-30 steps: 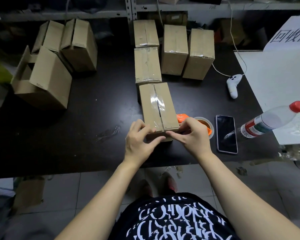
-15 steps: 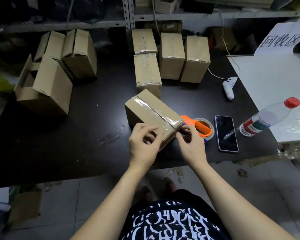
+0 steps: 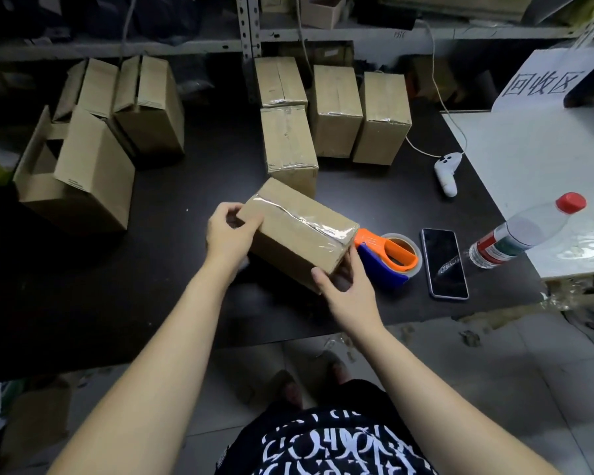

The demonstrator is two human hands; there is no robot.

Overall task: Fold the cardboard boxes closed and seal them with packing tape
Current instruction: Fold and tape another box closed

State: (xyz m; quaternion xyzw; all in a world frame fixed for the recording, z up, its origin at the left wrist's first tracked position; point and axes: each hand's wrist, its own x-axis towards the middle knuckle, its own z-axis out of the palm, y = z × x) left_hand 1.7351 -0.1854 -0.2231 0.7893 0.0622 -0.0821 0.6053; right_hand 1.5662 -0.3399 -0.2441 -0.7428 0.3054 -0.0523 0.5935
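One taped box (image 3: 297, 231): lies skewed on the black table (image 3: 151, 269), clear tape along its top seam.
Left hand (image 3: 228, 234): fingers closed on the box's far-left end.
Right hand (image 3: 348, 289): fingers clasp the box's near-right corner.
Tape dispenser (image 3: 388, 257): orange and blue, touching the box's right end.
Phone (image 3: 444, 262): just beyond the dispenser, screen dark.
Bottle (image 3: 525, 231): red-capped, its label unreadable.
Sign (image 3: 542, 84): reads 回收区.
Sealed boxes (image 3: 335, 111): four grouped behind.

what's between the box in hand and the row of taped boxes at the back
Nothing visible blocks it. The held box, gripped by the left hand and right hand, sits just in front of the nearest taped box, with only bare black table between them.
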